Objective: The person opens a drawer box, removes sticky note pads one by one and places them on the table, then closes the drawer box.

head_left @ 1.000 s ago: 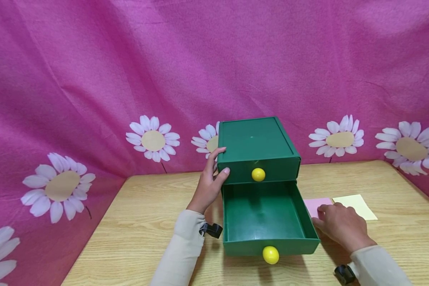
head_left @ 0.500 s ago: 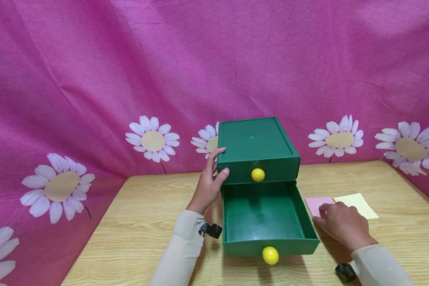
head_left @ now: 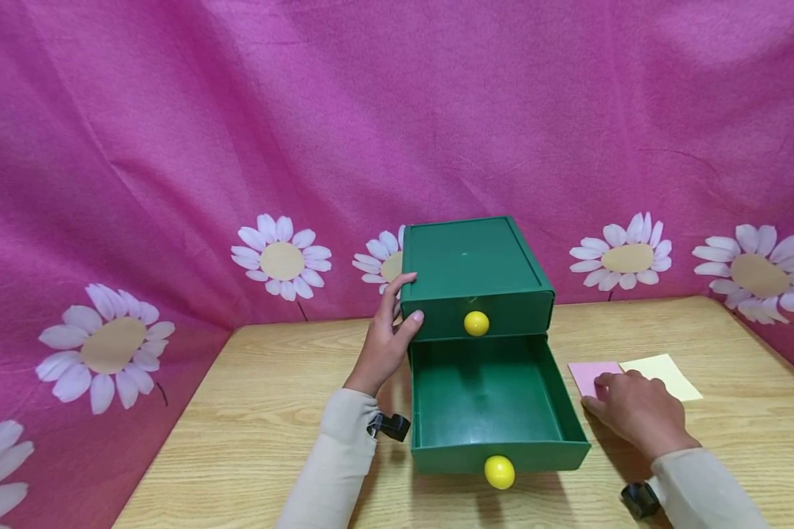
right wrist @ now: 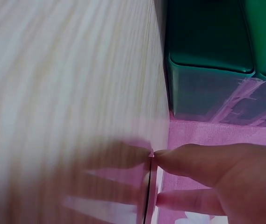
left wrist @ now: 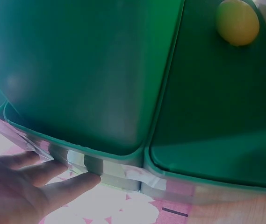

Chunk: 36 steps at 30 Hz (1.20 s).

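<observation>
A green two-drawer cabinet [head_left: 473, 257] stands on the table, its lower drawer [head_left: 490, 400] pulled out and its top drawer [head_left: 437, 316] closed. My left hand [head_left: 380, 345] rests at the cabinet's left front corner, thumb at the front and fingers on the side. In the left wrist view, those fingers [left wrist: 72, 186] lie straight against the side wall. My right hand [head_left: 642, 415] presses on a pink sticky-note pad [head_left: 582, 376] to the right of the drawer. The right wrist view shows the thumb [right wrist: 184, 156] at the pad's corner and a fingertip on its top.
Beside the pink pad lies a pale yellow sticky-note pad [head_left: 671, 375], partly behind my right hand. Yellow round knobs, one on the top drawer [head_left: 476, 323] and one on the lower [head_left: 499, 472], stick out in front. A pink flowered cloth [head_left: 463, 110] hangs behind the wooden table [head_left: 238, 441].
My right hand and both pads have slid slightly to the right and back, so more of the pink pad shows beside the drawer. My left hand stays on the cabinet.
</observation>
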### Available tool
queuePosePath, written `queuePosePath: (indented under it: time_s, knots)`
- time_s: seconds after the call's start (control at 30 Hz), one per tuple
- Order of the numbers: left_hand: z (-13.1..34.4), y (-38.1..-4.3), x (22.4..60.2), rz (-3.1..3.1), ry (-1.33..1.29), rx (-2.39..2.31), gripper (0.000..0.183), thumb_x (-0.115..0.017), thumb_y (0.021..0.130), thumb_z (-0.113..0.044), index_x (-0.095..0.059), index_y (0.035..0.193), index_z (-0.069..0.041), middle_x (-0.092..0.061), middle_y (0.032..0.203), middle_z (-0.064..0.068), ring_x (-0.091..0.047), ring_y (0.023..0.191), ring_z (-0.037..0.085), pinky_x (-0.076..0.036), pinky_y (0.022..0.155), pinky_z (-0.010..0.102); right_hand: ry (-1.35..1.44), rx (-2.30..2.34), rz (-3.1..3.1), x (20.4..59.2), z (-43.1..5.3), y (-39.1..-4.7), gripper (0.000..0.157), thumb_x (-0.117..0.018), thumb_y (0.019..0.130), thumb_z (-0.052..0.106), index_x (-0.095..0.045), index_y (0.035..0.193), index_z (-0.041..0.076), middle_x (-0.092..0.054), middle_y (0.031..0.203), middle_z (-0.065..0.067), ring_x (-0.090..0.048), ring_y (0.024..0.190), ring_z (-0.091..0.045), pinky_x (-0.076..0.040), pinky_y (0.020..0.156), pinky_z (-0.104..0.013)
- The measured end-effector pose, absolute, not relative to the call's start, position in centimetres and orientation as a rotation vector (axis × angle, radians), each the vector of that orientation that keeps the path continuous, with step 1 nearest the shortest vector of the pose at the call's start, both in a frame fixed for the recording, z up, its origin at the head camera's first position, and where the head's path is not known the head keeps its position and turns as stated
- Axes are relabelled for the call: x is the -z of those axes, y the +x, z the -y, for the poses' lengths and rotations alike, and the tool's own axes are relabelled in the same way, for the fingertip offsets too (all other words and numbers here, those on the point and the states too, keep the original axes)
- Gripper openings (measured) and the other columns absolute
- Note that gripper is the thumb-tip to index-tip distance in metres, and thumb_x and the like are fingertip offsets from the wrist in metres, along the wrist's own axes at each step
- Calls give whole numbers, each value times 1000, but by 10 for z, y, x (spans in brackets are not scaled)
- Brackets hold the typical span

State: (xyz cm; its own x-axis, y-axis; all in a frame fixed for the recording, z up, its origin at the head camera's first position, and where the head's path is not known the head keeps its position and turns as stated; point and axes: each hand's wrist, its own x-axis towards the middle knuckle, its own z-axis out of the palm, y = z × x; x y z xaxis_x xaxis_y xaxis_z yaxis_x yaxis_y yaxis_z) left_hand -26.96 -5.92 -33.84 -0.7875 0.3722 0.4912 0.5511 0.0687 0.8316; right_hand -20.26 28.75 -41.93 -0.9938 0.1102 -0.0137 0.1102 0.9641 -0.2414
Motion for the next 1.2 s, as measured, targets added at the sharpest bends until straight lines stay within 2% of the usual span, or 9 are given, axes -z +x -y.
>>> queuePosePath:
  time_s: [0.37,0.53,0.63,0.9,1.2]
  knots:
    - [59,-270,338,2183,-958,1801,54,-48,97,-16,-30,147,-15,-41,146,16,-44,130,32,-45,96,51,248,409,-3079,420,-290,-205,46,-71,82,40,-65,108,2,-57,83,-16,-47,69,-34,-44,51,-46]
    - [59,-270,339,2177,-957,1803,54,-48,97,-16,-30,147,-15,-41,146,16,-44,130,32,-45,96,51,282,426,-3081,420,-291,-205,50,-71,82,43,-65,110,1,-58,86,-19,-47,70,-35,-44,51,-47]
    - [59,-270,339,2174,-957,1808,54,-48,97,-16,-30,147,-15,-41,146,16,-44,130,32,-45,96,51,280,431,-3072,420,-291,-205,47,-71,82,41,-66,107,3,-56,84,-17,-47,70,-35,-43,51,-47]
    - [59,-271,339,2180,-960,1802,54,-48,97,-17,-30,148,-15,-40,147,16,-44,130,30,-45,97,50,229,423,-3055,417,-291,-204,27,-68,83,36,-62,85,10,-53,76,-12,-46,70,-36,-41,51,-46]
    - [60,-270,339,2179,-962,1801,54,-48,97,-17,-30,148,-15,-41,146,16,-45,130,30,-45,97,50,202,433,-3038,413,-290,-202,22,-69,83,31,-63,86,10,-54,75,-10,-46,69,-32,-42,50,-43]
